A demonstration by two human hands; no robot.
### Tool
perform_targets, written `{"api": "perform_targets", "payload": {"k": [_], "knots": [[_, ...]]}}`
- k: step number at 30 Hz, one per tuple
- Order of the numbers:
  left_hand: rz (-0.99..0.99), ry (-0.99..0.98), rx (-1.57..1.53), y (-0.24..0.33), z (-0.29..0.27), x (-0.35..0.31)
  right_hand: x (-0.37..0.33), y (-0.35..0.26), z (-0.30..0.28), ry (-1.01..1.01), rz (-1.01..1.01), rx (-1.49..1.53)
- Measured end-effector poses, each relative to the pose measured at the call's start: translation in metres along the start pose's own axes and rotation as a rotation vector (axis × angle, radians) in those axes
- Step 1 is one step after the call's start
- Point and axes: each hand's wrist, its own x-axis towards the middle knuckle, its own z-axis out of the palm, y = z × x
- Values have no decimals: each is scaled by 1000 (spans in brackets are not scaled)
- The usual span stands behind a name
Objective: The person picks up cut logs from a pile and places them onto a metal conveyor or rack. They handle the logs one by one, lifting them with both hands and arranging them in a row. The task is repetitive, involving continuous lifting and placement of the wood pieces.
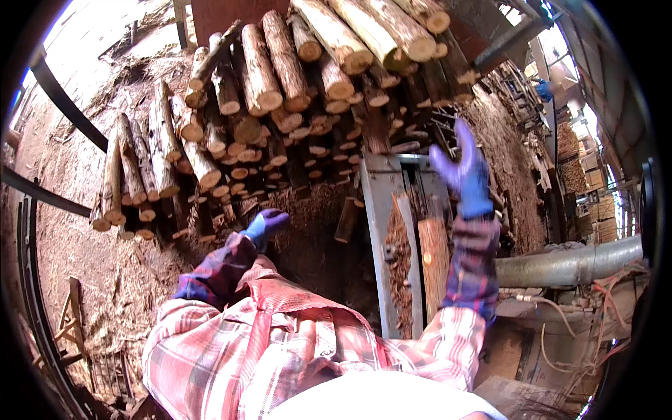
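My right hand [465,171], in a purple and blue glove, is raised over the far end of a grey metal machine bed [378,203]. Its fingers are spread and hold nothing, and motion blurs it a little. Below it, beside my right forearm, a reddish-brown log [434,257] lies lengthwise along the bed. Bark scraps [398,276] fill the strip to the log's left. My left hand [264,225], gloved the same way, hangs in front of my body with its fingers stretched toward the right. Nothing shows in it, and it is apart from the logs.
A big pile of cut logs [283,66] rises ahead, its sawn ends facing me. More logs [143,164] lean at its left. A short log piece [347,219] stands by the bed. At right runs a thick metal pipe [570,266] with hoses; dark rails [52,192] cross the left.
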Motion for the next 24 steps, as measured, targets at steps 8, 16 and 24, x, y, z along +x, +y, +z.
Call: {"api": "perform_targets", "payload": {"k": [8, 16, 24], "knots": [[3, 65, 30, 23, -85, -15, 311, 101, 128, 457, 463, 52], [-60, 102, 40, 77, -153, 14, 300, 33, 154, 381, 288, -237], [250, 27, -380, 231, -95, 118, 158, -101, 176, 129, 79, -54]]}}
